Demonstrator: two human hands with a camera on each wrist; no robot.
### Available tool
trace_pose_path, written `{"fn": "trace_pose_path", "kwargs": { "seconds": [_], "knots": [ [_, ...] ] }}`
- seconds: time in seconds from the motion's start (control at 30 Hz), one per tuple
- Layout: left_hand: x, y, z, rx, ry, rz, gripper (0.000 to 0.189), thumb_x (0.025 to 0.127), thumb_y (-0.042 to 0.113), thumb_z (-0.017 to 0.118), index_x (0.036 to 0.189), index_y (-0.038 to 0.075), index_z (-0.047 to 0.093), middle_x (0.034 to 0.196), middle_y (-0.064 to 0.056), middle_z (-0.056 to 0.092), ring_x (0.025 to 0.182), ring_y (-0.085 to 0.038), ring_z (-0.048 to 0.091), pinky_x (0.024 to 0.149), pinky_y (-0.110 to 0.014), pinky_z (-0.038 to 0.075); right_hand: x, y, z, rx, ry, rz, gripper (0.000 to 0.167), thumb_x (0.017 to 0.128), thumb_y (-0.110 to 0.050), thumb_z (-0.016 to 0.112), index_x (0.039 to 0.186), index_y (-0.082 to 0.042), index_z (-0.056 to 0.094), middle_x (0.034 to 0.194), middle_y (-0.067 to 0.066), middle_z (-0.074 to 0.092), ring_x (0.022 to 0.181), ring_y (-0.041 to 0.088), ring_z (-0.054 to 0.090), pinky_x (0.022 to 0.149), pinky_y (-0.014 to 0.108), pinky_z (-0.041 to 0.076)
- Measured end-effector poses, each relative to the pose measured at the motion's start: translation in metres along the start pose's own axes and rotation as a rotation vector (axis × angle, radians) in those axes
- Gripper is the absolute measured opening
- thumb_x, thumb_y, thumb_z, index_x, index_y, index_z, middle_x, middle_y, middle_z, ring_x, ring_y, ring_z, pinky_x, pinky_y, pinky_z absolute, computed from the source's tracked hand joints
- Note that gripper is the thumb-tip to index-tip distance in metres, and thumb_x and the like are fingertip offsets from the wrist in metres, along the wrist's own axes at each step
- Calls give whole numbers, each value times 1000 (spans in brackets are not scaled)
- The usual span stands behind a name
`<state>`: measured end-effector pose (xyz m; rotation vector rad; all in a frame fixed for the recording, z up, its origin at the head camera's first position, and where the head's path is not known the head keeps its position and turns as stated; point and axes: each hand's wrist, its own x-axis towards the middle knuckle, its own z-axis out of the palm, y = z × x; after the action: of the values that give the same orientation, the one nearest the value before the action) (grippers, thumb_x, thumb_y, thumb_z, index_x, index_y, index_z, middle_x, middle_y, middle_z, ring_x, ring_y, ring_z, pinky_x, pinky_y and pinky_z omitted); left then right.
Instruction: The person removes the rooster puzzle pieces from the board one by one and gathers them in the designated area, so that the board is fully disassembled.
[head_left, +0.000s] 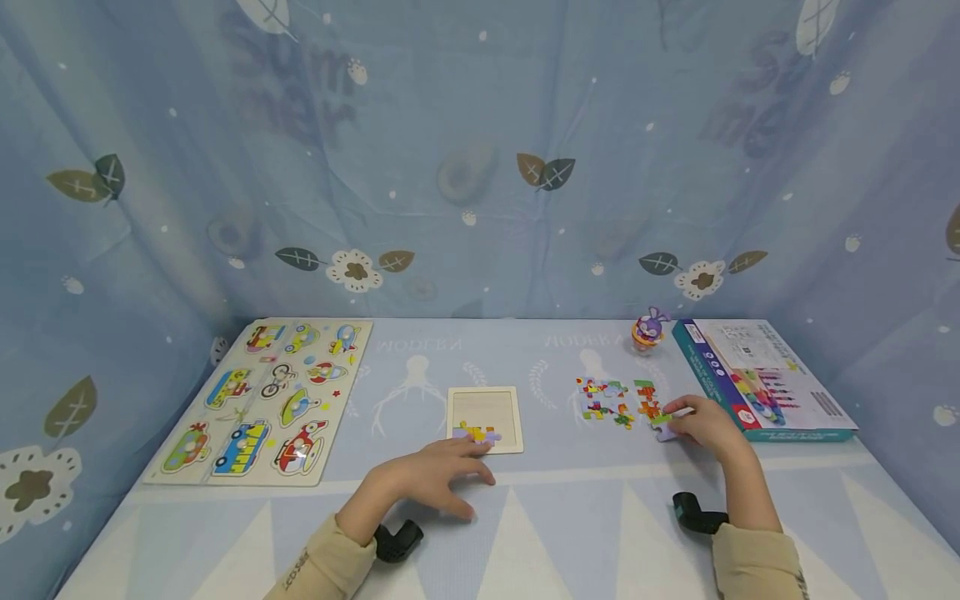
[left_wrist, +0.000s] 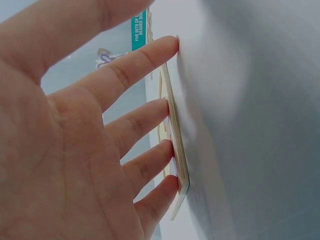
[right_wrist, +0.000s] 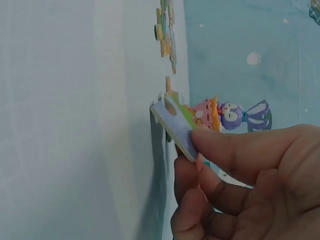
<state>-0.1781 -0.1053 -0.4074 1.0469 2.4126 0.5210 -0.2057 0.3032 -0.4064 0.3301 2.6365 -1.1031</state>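
My right hand [head_left: 705, 425] pinches a lilac and green jigsaw piece [right_wrist: 176, 125] between thumb and fingers, tilted up off the table. Just beyond it lie several loose jigsaw pieces [head_left: 600, 388] in small rows. At the middle of the table is a square wooden puzzle tray [head_left: 506, 408], with a few joined jigsaw pieces [head_left: 480, 434] along its lower left inside. My left hand [head_left: 438, 477] spreads over the tray's near edge, fingers extended, fingertips at the rim in the left wrist view; it grips nothing.
A wooden vehicle puzzle board [head_left: 258, 408] lies on the left. On the right is a flat teal-edged box [head_left: 772, 383], with a small purple rabbit toy [head_left: 648, 330] beside its far corner. A patterned blue curtain [head_left: 480, 167] hangs behind the table.
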Motion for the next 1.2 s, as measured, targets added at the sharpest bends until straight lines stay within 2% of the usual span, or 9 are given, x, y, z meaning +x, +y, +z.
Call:
{"fn": "trace_pose_path", "kwargs": {
  "seconds": [0.37, 0.7, 0.97, 1.2],
  "knots": [
    [0, -1, 0, 12, 4, 5, 40, 78, 31, 71, 115, 22, 61, 149, -5, 32, 138, -32, 21, 110, -47, 17, 3, 4, 3, -41, 12, 72, 29, 82, -10, 63, 108, 3, 56, 87, 15, 54, 71, 20, 49, 59, 26, 42],
    [0, -1, -1, 25, 9, 6, 38, 79, 33, 70, 114, 23, 61, 148, -4, 33, 138, -31, 22, 110, -48, 18, 2, 2, 3, -69, 29, 82, 31, 82, -11, 65, 108, 3, 55, 90, 17, 55, 76, 23, 48, 63, 29, 41],
    [4, -3, 1, 37, 82, 54, 36, 81, 31, 66, 114, 17, 62, 142, -6, 41, 134, -29, 30, 106, -51, 23, 0, -3, 3, -30, 36, 5, 36, 84, -16, 64, 112, 2, 54, 92, 14, 56, 78, 23, 49, 63, 27, 42],
    [7, -9, 4, 8, 140, 75, 36, 81, 28, 65, 116, 18, 61, 136, -5, 46, 130, -27, 34, 102, -54, 25, 7, -8, 13, 44, 23, -93, 38, 87, -19, 62, 117, 1, 51, 95, 12, 54, 80, 21, 50, 65, 28, 44]
  ]
}}
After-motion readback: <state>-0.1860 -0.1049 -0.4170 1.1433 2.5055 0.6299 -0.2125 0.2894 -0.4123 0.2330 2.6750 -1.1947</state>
